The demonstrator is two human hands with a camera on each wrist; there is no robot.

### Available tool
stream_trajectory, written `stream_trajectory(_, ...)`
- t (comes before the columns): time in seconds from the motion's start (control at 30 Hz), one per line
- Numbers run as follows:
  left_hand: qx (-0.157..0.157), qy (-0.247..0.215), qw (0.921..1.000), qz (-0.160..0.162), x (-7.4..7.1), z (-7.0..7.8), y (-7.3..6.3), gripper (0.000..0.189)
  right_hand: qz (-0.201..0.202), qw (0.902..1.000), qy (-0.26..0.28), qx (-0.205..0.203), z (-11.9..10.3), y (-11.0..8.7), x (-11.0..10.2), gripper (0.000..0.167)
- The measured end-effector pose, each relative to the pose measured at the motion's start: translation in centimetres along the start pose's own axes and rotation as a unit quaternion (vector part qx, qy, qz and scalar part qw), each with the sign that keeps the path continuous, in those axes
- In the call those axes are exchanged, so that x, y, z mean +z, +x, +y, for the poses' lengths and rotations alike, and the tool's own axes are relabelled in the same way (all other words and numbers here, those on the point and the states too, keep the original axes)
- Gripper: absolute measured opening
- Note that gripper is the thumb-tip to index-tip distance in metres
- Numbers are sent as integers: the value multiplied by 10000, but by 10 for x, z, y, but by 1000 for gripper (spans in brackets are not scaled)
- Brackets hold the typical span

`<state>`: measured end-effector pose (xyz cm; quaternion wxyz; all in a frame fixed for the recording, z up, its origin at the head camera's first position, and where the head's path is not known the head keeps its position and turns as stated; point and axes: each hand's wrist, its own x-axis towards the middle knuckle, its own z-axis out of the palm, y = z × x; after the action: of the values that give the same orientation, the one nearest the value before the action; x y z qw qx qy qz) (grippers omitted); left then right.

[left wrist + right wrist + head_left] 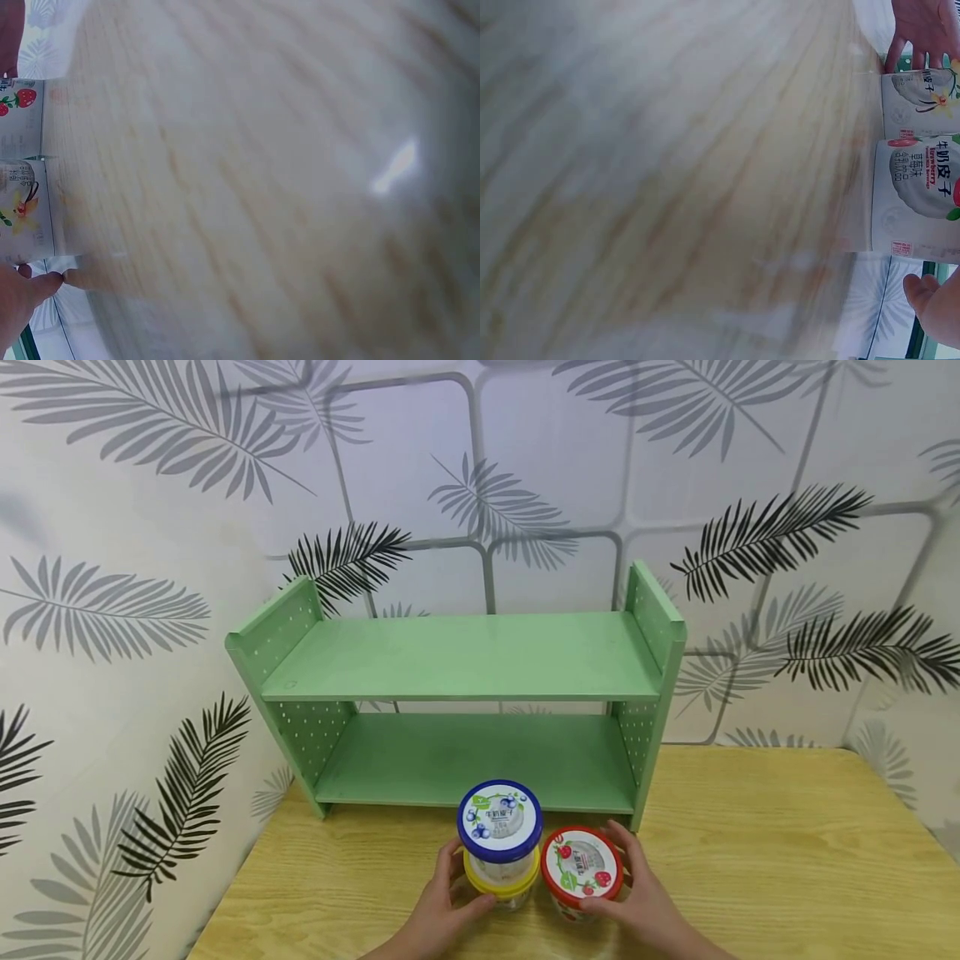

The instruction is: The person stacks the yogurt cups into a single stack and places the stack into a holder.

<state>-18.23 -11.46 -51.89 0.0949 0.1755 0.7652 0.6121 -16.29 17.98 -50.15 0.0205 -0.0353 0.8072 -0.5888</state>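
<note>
Just in front of the shelf, a cup with a blue lid (500, 821) and blueberry print stands stacked on a cup with a yellow lid (513, 897). My left hand (442, 910) holds the yellow-lidded cup from the left, thumb at its front. Beside the stack, my right hand (647, 903) grips a red-lidded cup (582, 863) round its right side, thumb near the front of the lid. In the right wrist view, the strawberry cup (919, 199) stands on the table next to the vanilla-flower cup (911, 105). The blue-lidded cup lies outside both wrist views.
Behind the cups stands a green two-tier shelf (465, 656) with perforated side panels. Its lower board (420, 756) sits a little above the wooden table (780, 860). A wall with leaf-patterned paper (555, 468) rises at the back and left.
</note>
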Motion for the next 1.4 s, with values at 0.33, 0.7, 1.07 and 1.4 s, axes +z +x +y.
stream_trajectory(0.33,-83,-16,10000,-2,1,-1,1,81,121,9985,482,-240,9,-6,10,99)
stream_trajectory(0.7,-178,-114,9998,-27,0,-1,1,83,258,9984,480,-115,13,-9,16,95)
stream_trajectory(1.07,-267,-178,9995,-59,0,0,0,83,335,9983,393,-253,14,-11,17,94)
stream_trajectory(1.4,-103,-86,9999,-68,-2,-1,0,82,483,9975,-17,-515,13,-11,13,90)
